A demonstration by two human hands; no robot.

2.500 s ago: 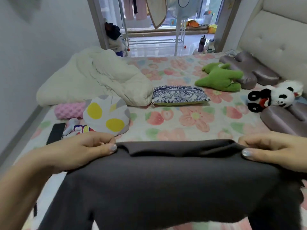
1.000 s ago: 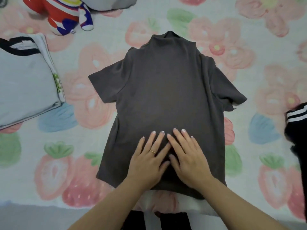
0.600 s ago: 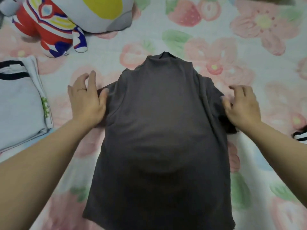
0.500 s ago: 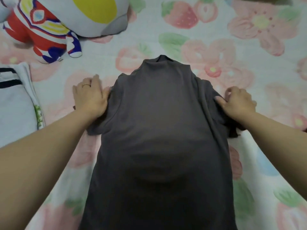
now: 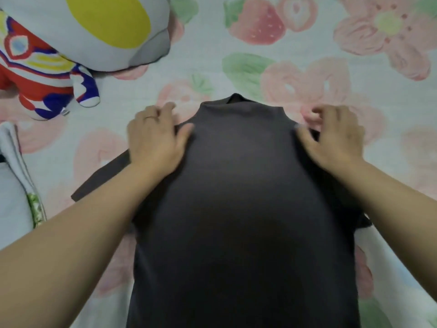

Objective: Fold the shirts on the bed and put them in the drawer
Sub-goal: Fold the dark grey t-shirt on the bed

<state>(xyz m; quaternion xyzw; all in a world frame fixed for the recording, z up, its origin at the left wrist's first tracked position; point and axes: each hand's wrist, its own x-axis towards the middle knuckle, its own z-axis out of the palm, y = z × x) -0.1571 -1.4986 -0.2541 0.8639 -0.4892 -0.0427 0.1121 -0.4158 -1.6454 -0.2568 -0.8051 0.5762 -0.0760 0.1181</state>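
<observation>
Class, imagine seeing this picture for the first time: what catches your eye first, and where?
The dark grey shirt fills the centre, spread on the strawberry-print sheet, with the left hand and right hand resting on its shoulders. A bright red, blue and yellow plush toy sits top left.

Dark grey shirt (image 5: pixel 243 209): matt, smooth knit cloth. Bedsheet (image 5: pixel 307 55): soft, matt printed cloth. Plush toy (image 5: pixel 47 67): smooth stuffed fabric.

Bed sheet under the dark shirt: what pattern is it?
The bed sheet is pale, printed with pink strawberries, flowers and green leaves; head view shows it best.
</observation>
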